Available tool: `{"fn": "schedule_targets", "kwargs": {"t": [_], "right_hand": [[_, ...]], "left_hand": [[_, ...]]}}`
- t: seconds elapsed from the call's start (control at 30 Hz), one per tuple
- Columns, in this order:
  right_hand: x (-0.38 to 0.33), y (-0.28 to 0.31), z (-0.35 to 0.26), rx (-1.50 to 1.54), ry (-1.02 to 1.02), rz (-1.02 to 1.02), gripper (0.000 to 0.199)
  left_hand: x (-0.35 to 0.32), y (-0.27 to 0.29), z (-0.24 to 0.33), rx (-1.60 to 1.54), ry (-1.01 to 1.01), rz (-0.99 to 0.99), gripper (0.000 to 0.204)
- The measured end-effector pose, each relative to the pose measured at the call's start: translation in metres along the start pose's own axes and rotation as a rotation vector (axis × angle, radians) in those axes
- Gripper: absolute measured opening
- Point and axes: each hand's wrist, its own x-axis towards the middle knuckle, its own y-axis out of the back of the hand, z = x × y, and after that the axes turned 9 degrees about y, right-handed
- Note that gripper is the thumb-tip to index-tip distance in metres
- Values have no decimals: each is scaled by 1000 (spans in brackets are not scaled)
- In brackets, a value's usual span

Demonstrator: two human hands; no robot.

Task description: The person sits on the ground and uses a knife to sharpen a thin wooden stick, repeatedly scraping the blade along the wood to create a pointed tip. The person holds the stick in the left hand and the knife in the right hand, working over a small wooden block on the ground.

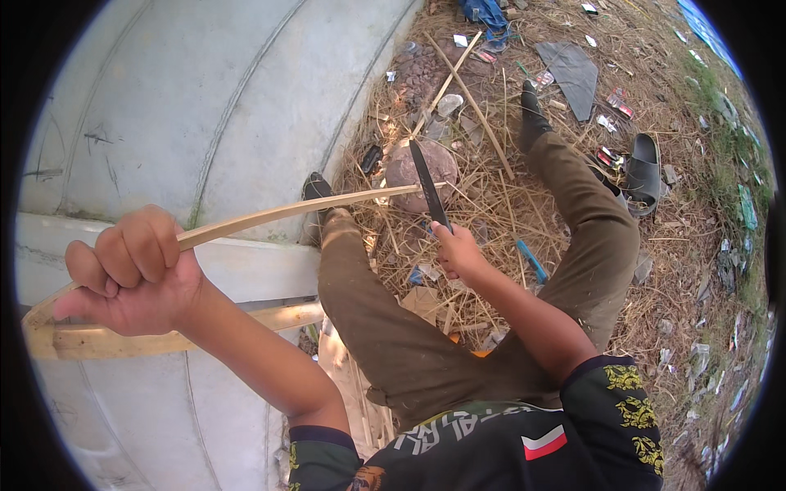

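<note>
A long, pale bamboo strip (295, 210) is gripped in my left hand (143, 274), its fingers wrapped round it. The strip runs to the right, and its far end lies over a round stone-like block (401, 168) on the ground between my feet. My right hand (460, 252) is closed on the handle of a dark, long-bladed knife (425, 176). The blade crosses the strip near its far end, above the block; whether it touches the strip I cannot tell. The knife's handle is mostly hidden in my fingers.
A grey panelled wall (205, 98) rises at left, with a wider bamboo piece (270, 315) near it. Thin bamboo sticks (479, 106) lie ahead among shavings and litter. A dark sandal (643, 174) and a blue tool-like object (532, 262) are on the right. My bent legs flank the block.
</note>
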Motion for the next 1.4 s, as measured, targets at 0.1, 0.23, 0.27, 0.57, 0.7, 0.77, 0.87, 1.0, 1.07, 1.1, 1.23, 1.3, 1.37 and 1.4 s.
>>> {"fn": "schedule_targets", "kwargs": {"t": [0.1,0.23,0.27,0.57,0.7,0.77,0.87,1.0,1.07,1.1,1.23,1.3,1.37,1.4], "right_hand": [[-4,13,-47,11,129,16,38],[-37,9,-101,103,750,141,41],[-39,6,-101,172,893,212,40],[2,20,-37,18,86,49,45],[-31,28,-102,29,751,166,40],[-21,11,-83,252,1048,392,39],[25,15,21,85,726,317,40],[0,15,-20,-15,9,168,43],[-7,27,-57,12,210,152,43],[-12,29,-73,42,383,176,43],[-31,9,-90,385,986,419,44],[-21,4,-64,376,885,381,44],[-17,7,-37,230,304,107,44],[-17,9,-30,154,4,-24,43]], "left_hand": [[7,-4,-8,16,11,-4,57],[6,-19,-7,29,32,107,63],[6,-22,-7,34,29,106,63],[27,-47,-20,25,67,-75,59],[33,-51,-24,31,80,-136,59],[32,-49,-26,28,63,-113,58],[42,-56,-26,12,78,-117,59],[30,-43,-21,128,25,30,60],[29,-44,-20,98,38,-7,60],[27,-44,-20,85,42,-20,60],[24,-38,-18,80,47,-26,60],[25,-36,-19,70,38,-38,59],[29,-27,-18,93,-3,-56,56],[29,-24,-18,101,-14,-60,55]]}}
